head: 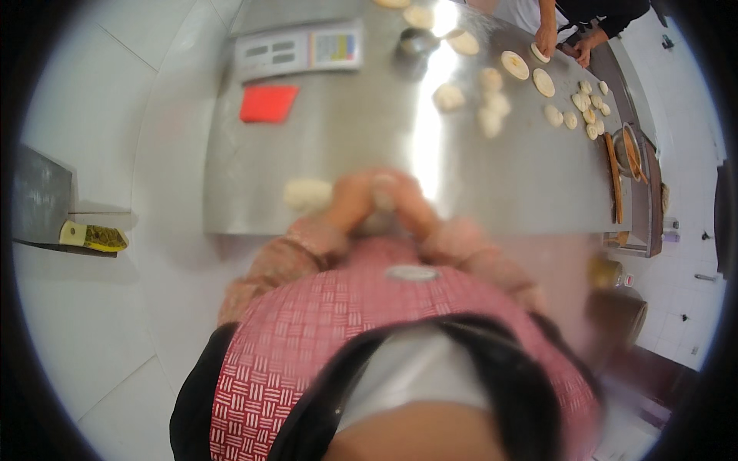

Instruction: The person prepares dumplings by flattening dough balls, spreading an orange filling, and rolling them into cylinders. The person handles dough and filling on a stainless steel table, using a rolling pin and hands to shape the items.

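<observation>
Both my hands meet at the near edge of the steel table, blurred. My left hand [353,199] and my right hand [412,201] close around a small pale piece of dough [383,193] between them. A thicker roll of dough [307,195] lies on the table just left of my left hand. Farther off, a dough ball [449,98] and a cluster of dough pieces [493,112] rest on the steel. How the fingers lie under the dough is hidden.
A red cloth or scraper [268,104] lies below a white scale [300,50]. A metal bowl [418,43] stands farther back. Flat dough rounds [515,65] lie near a co-worker's hands [546,40]. A rolling pin [614,178] and a bowl [627,151] are at the right edge.
</observation>
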The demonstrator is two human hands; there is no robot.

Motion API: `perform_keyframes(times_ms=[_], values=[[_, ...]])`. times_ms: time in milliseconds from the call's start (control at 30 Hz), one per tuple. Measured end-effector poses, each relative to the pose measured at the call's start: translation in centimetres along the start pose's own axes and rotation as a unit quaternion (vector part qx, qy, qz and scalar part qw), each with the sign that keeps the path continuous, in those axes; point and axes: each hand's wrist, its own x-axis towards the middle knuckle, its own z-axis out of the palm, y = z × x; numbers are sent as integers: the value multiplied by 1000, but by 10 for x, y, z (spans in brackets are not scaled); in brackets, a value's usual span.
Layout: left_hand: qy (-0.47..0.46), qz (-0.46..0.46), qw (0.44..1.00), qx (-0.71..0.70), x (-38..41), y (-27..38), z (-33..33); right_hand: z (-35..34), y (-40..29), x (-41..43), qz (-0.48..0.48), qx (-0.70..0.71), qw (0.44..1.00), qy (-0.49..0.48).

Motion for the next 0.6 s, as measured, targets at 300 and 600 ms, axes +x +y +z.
perform_keyframes(times_ms=[300, 600], values=[[-173, -31, 965, 196, 28, -8, 5, 1, -49, -12, 88, -133, 986, -54], [-51, -88, 962, -253, 69, 30, -41, -67, -68, 25, 46, -154, 986, 41]])
